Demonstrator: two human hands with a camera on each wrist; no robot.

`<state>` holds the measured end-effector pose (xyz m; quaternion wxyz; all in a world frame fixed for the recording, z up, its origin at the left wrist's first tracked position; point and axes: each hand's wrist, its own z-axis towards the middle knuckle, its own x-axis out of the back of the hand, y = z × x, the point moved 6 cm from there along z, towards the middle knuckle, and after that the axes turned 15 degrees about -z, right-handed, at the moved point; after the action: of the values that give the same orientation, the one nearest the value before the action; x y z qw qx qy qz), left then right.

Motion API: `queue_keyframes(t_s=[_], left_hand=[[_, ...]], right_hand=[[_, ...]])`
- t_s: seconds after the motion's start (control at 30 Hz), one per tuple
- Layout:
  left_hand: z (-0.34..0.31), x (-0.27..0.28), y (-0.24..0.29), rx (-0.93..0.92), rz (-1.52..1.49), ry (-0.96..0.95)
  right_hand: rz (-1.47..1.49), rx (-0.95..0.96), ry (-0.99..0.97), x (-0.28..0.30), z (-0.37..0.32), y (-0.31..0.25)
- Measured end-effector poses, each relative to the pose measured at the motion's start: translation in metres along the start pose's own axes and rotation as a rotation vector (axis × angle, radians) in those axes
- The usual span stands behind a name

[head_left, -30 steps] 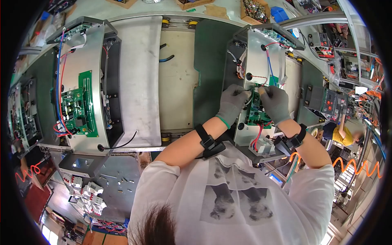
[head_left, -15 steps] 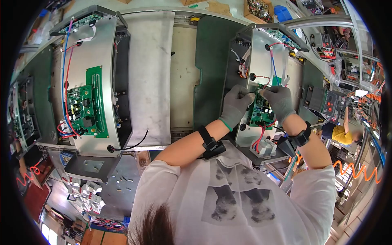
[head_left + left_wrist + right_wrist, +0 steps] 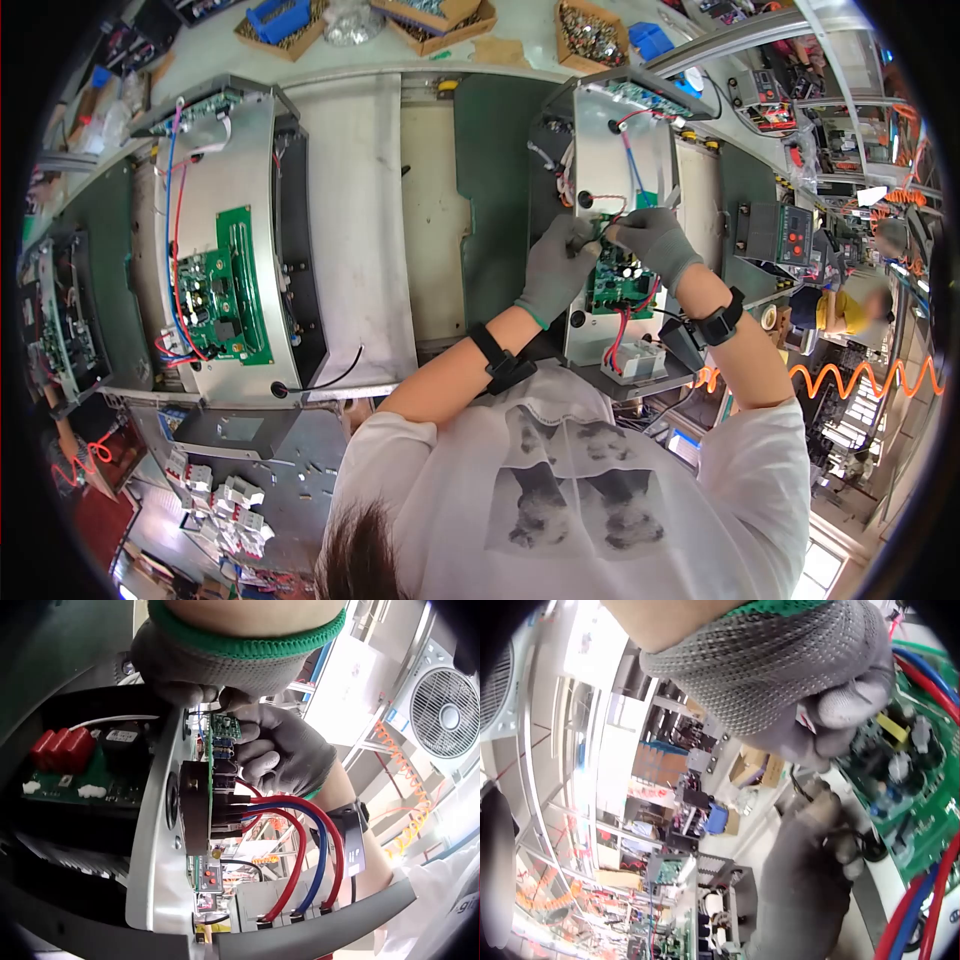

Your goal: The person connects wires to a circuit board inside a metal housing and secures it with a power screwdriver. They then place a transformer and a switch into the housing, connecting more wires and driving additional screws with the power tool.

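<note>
Both hands wear grey gloves and meet at the upper edge of a green circuit board (image 3: 620,295), mounted on the right-hand unit's silver panel (image 3: 592,160). With curled fingers, the left hand (image 3: 558,265) pinches a thin black wire (image 3: 801,786), seen in the right wrist view. Close beside it, the right hand (image 3: 655,240) has its thumb and fingers pinched together at the end of a thin twisted wire (image 3: 605,197) that leaves a black grommet. Its fingertips partly hide what they grip. Red and blue cables (image 3: 319,825) run from the board to a white breaker block (image 3: 635,363).
A second unit with its own green board (image 3: 240,290) stands at the left. Boxes of small parts (image 3: 590,35) line the back bench. White breakers (image 3: 225,505) lie on a lower surface. Another person in yellow (image 3: 850,312) is at the far right.
The head view has shifted, so the units sit lower and further left than half a second ago. Both hands stay at the board's upper edge, their fingertips still close together.
</note>
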<state>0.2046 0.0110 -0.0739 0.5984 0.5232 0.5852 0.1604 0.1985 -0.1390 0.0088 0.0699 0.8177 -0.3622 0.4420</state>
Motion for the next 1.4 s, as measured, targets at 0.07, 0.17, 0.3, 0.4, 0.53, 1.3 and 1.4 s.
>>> queue_keyframes(t_s=[0.07, 0.17, 0.3, 0.4, 0.53, 1.3, 1.4], left_hand=[[0.001, -0.001, 0.004, -0.047, 0.129, -0.019], [0.004, -0.012, 0.034, -0.155, 0.334, -0.064], [0.015, -0.040, 0.062, -0.425, 0.608, -0.160], [0.030, -0.050, 0.055, -0.435, 0.739, -0.179], [0.033, -0.052, 0.064, -0.502, 0.836, -0.260], [0.023, -0.038, 0.055, -0.442, 0.819, -0.181], [0.027, -0.030, 0.046, -0.416, 0.795, -0.203]], right_hand=[[0.014, 0.087, -0.095, 0.013, -0.005, -0.003], [-0.068, 0.275, 0.248, 0.052, -0.004, 0.005], [-0.440, 0.234, 0.364, 0.060, 0.000, -0.002], [-0.628, 0.151, 0.294, 0.051, 0.010, 0.001], [-0.857, 0.198, 0.283, 0.051, 0.027, 0.030], [-0.522, 0.698, 0.698, 0.082, 0.034, -0.035], [-0.157, 0.752, 0.247, 0.067, 0.057, -0.033]])
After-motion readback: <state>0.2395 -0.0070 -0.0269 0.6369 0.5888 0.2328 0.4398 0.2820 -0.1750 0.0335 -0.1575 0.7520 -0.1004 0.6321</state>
